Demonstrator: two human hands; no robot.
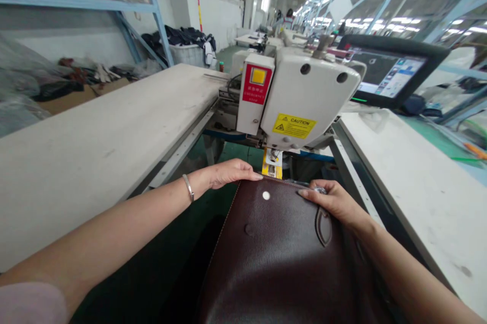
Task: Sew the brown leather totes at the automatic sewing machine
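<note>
A dark brown leather bag or panel [266, 248] with stitched edges spreads out before me, its far edge up against the sewing machine [308, 96]. My left hand [234, 174] pinches the far left corner between thumb and fingers. On the far right part of that edge, my right hand [329, 200] is closed, thumb on top and fingers underneath. A round white spot [266, 195] shows near the far edge, and a stitched leather loop [323, 226] lies below my right hand. Just past the edge sits the yellow-marked sewing head foot [272, 163]. The leather's underside is hidden.
White table tops flank me on the left [95, 126] and right [426, 187], with metal rails along their inner edges. A control screen [391, 70] stands at the right behind the machine. Beyond the left table are a shelf frame [155, 9] and a filled bin [188, 54].
</note>
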